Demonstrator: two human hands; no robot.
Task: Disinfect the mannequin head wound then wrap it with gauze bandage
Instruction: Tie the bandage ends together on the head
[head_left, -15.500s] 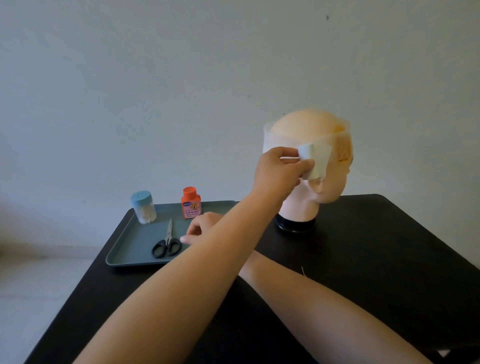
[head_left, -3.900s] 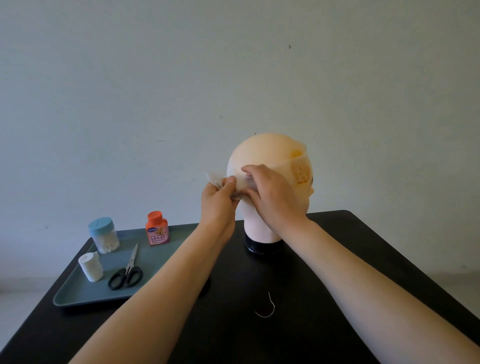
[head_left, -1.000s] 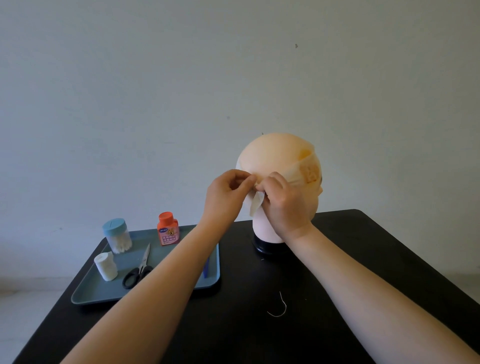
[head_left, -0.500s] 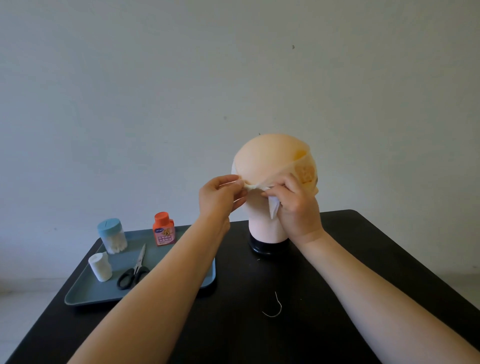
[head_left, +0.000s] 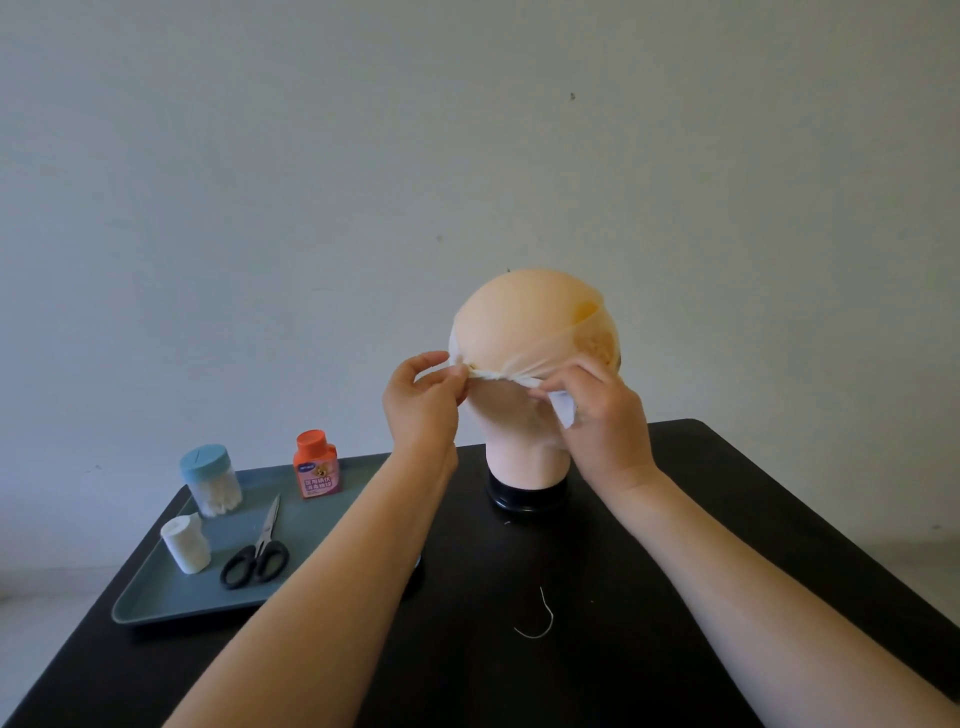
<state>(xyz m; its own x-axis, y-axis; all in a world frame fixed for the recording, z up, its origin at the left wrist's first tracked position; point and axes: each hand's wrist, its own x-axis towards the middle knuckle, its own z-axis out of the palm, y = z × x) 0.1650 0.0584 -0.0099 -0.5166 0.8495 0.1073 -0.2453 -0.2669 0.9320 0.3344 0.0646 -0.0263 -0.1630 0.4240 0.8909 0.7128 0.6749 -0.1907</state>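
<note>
Gauze bandage (head_left: 545, 349) — sheer, twisted taut

Soft, even light, moderately bright, leaves only faint, blurred shadows. The wall (head_left: 260, 182) is paler low at the left and dims toward the upper corners. The black table (head_left: 727, 519) shows a dull sheen at its near left corner. The head (head_left: 519, 317) and bandage (head_left: 540, 353) are sharp, not blown out; the forearms (head_left: 332, 597) stretch wide at the bottom edge.
</note>
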